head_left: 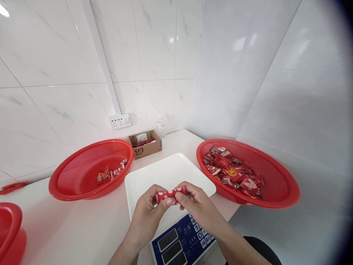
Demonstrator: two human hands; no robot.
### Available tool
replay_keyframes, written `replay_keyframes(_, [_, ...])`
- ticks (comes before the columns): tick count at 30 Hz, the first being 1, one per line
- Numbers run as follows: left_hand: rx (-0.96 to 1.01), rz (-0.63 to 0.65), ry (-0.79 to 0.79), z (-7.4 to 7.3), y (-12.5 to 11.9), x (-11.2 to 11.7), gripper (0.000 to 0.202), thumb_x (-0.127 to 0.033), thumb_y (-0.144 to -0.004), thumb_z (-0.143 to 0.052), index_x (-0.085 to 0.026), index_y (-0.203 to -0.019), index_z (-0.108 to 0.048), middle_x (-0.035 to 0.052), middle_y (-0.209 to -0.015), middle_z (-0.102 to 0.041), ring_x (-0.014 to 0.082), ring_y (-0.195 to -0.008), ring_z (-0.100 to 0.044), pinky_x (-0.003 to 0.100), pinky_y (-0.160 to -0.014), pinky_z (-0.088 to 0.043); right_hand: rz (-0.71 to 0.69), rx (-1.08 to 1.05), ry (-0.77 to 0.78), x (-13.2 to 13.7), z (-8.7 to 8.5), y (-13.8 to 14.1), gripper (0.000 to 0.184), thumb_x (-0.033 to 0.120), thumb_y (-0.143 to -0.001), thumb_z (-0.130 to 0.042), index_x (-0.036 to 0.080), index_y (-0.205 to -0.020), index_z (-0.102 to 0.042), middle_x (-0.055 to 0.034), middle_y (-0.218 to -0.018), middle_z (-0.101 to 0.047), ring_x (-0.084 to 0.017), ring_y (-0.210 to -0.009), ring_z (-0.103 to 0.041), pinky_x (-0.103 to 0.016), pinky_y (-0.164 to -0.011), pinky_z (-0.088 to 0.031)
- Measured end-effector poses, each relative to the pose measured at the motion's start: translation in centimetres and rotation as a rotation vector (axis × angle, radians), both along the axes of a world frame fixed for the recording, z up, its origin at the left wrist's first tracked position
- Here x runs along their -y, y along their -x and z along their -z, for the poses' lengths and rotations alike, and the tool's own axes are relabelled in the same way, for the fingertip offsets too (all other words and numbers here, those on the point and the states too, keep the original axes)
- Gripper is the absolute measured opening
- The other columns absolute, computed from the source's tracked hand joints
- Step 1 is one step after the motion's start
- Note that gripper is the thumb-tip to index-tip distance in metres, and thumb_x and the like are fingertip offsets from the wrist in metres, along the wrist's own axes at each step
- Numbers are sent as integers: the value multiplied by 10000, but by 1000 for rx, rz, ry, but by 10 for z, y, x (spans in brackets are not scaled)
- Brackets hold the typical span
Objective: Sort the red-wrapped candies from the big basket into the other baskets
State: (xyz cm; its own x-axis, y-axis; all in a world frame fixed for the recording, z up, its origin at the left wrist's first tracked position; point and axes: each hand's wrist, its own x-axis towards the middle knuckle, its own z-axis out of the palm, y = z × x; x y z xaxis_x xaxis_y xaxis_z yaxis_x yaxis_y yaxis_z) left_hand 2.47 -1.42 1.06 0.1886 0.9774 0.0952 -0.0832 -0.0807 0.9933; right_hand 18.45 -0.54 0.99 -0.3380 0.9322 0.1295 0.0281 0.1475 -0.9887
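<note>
Both hands grip one small red wrapped candy roll [170, 195] with white print, held level above the scale's pan. My left hand [149, 213] is closed around its left end, thumb along the front. On the other end, my right hand [195, 204] pinches with the thumb over the wrapper. Below lies the white pan [171, 169] of a digital scale, whose blue panel [187, 239] with displays and keys faces me. To the right, a red basket [281, 184] holds many red-wrapped sweets [234, 173]. The red basket [66, 184] on the left holds a few packets [104, 175].
Behind the scale stands a cardboard box [150, 149] with packets inside, beside a clear plastic bottle [160, 129]. Another red basket [16, 221] is cut off at the left edge. A socket strip [120, 121] sits on the tiled wall. A dark round object [260, 250] shows low right.
</note>
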Motion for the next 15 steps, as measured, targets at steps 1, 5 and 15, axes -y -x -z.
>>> replay_keyframes(1, [1, -7, -2, 0, 0, -1, 243, -411, -754, -674, -197, -742, -560, -17, -686, -595, 149, -697, -546, 276, -689, -433, -12, 10, 14, 0, -1, 0, 341, 520, -822, -545, 183, -769, -539, 11, -705, -522, -118, -647, -465, -257, -608, -388])
replay_keyframes(5, [-58, 64, -27, -4, 3, -1, 246, -432, -788, -629, -201, -779, -546, 8, -749, -637, 174, -759, -578, 299, -741, -437, -26, 14, 16, 1, -2, -1, 366, 541, -819, -535, 179, -766, -554, 4, -704, -532, -125, -657, -465, -259, -609, -384])
replay_keyframes(15, [-341, 16, -85, -6, 11, -1, 338, -483, -837, -519, -194, -664, -492, -34, -643, -465, 132, -634, -416, 238, -598, -340, -67, 7, 50, 3, -2, 1, 333, 507, -844, -526, 178, -844, -576, -11, -781, -572, -135, -730, -546, -256, -649, -418])
